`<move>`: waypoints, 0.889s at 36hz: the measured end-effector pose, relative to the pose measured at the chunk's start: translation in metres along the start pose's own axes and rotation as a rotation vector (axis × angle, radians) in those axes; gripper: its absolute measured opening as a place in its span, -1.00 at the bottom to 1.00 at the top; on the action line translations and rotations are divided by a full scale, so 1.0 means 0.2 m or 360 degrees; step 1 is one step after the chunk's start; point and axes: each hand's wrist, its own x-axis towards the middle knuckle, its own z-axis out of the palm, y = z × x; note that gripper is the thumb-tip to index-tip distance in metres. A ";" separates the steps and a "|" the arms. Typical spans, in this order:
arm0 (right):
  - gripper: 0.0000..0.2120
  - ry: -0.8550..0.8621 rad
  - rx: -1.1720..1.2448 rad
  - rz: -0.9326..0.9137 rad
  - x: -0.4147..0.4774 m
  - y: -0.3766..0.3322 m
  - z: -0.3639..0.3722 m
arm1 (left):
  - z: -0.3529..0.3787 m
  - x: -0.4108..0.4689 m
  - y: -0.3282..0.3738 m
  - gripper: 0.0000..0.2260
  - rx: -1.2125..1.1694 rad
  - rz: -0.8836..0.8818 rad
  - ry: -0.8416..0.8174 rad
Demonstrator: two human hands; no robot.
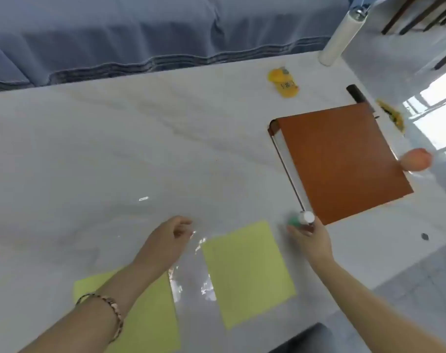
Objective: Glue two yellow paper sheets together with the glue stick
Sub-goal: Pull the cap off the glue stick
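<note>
Fingers (293, 230) of the right hand (312, 240) are wrapped round the glue stick (302, 219), while the left hand (165, 242) hovers with its fingers (185, 224) loosely bent, gripping nothing at all. Biggest worry from here: both yellow sheets lie loose and apart with nothing pinning them, so a firm stroke of glue could drag or crease the paper unless that free hand comes down to steady it. Smaller worry: the stick's white end looks like a cap, though the blur won't let me swear to it, and a one-handed twist could fumble it. Now the layout. The left sheet (145, 319) sits well back from the left fingertips, toward the person, partly under that forearm. The right sheet (247, 273) lies between the two hands, just inward of the gripping fingers and not touching them. The stick itself is right in the grip, white end poking out beyond the knuckles.
</note>
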 end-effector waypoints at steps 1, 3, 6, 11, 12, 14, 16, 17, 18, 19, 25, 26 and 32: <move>-0.70 0.0006 0.0023 -0.0058 0.01 0.02 0.02 | 0.00 0.04 -0.04 -0.80 -0.0041 0.0066 0.0042; -0.79 0.0028 0.0036 -0.0166 0.04 0.07 0.06 | -0.02 0.11 -0.09 -0.74 -0.0055 0.0157 0.0113; -0.86 0.0044 0.0001 -0.0355 0.06 0.09 0.10 | -0.06 0.19 -0.18 -0.69 -0.0041 0.0273 0.0157; -0.88 -0.0238 -0.0360 -0.0904 0.07 -0.04 0.15 | -0.13 0.30 -0.22 -0.66 -0.0014 0.0526 0.0238; -0.84 -0.0361 -0.0441 -0.0975 0.06 -0.09 0.17 | -0.14 0.30 -0.20 -0.64 -0.0011 0.0583 0.0252; -0.81 -0.0526 -0.0568 -0.1101 0.04 -0.19 0.22 | -0.16 0.29 -0.15 -0.65 -0.0010 0.0698 0.0285; -0.84 -0.0578 -0.0643 -0.1217 0.00 -0.26 0.30 | -0.17 0.24 -0.11 -0.68 0.0022 0.0798 0.0289; -0.85 -0.0589 -0.0659 -0.1277 -0.02 -0.29 0.33 | -0.18 0.21 -0.10 -0.68 0.0047 0.0850 0.0294; -0.86 -0.0615 -0.0679 -0.1328 -0.05 -0.30 0.37 | -0.18 0.17 -0.09 -0.68 0.0068 0.0900 0.0296; -0.87 -0.0625 -0.0685 -0.1379 -0.07 -0.32 0.40 | -0.18 0.13 -0.08 -0.66 0.0082 0.0951 0.0295; -0.80 -0.0724 -0.0887 -0.1663 -0.30 -0.36 0.52 | -0.16 -0.09 -0.12 -0.71 0.0649 0.1220 0.0299; -0.80 -0.0703 -0.0951 -0.1723 -0.34 -0.36 0.53 | -0.17 -0.12 -0.13 -0.66 0.0818 0.1305 0.0341; -0.77 -0.0432 -0.1309 -0.2128 -0.47 -0.32 0.57 | -0.15 -0.30 -0.19 -0.65 0.1409 0.1598 0.0527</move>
